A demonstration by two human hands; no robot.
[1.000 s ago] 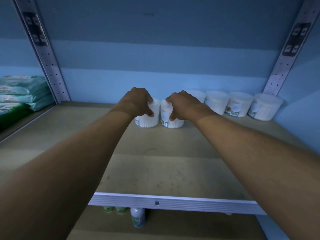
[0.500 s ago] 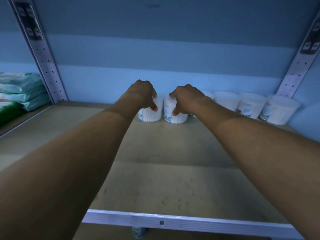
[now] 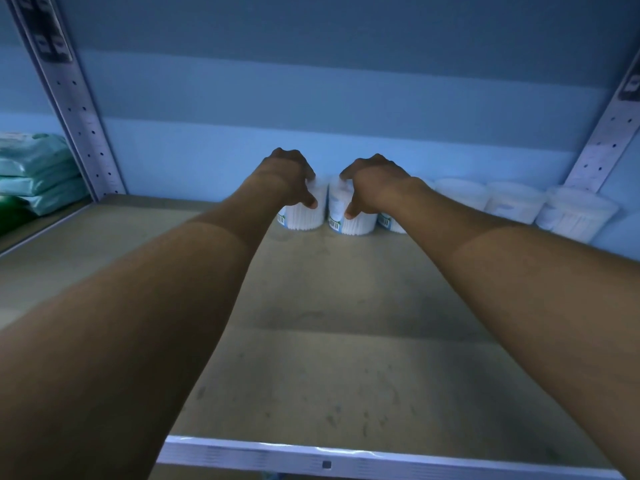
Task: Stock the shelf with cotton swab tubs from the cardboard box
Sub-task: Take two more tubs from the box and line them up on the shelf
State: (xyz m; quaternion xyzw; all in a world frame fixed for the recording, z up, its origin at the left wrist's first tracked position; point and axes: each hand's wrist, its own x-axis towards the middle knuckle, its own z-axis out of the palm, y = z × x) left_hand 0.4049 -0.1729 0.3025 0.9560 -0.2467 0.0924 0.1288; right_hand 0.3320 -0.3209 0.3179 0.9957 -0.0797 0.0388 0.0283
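Both arms reach deep into the shelf [image 3: 346, 341]. My left hand [image 3: 289, 178] grips the top of a white cotton swab tub [image 3: 304, 216] standing at the back wall. Right beside it, my right hand [image 3: 374, 181] holds a second tub [image 3: 356, 223] from above, also resting on the shelf board. Further tubs continue the row to the right: one partly hidden behind my right wrist [image 3: 391, 223], then others [image 3: 460, 195], [image 3: 516, 204], [image 3: 575, 216]. The cardboard box is out of view.
Perforated metal uprights stand at the back left [image 3: 83, 123] and back right [image 3: 602, 143]. Green and teal soft packs [image 3: 34, 174] are stacked in the neighbouring bay on the left. The shelf's metal front lip [image 3: 346, 459] runs along the bottom.
Both hands have pushed their tubs farther back towards the wall, into line with the row on the right. The camera has leaned in closer and tilted up slightly.
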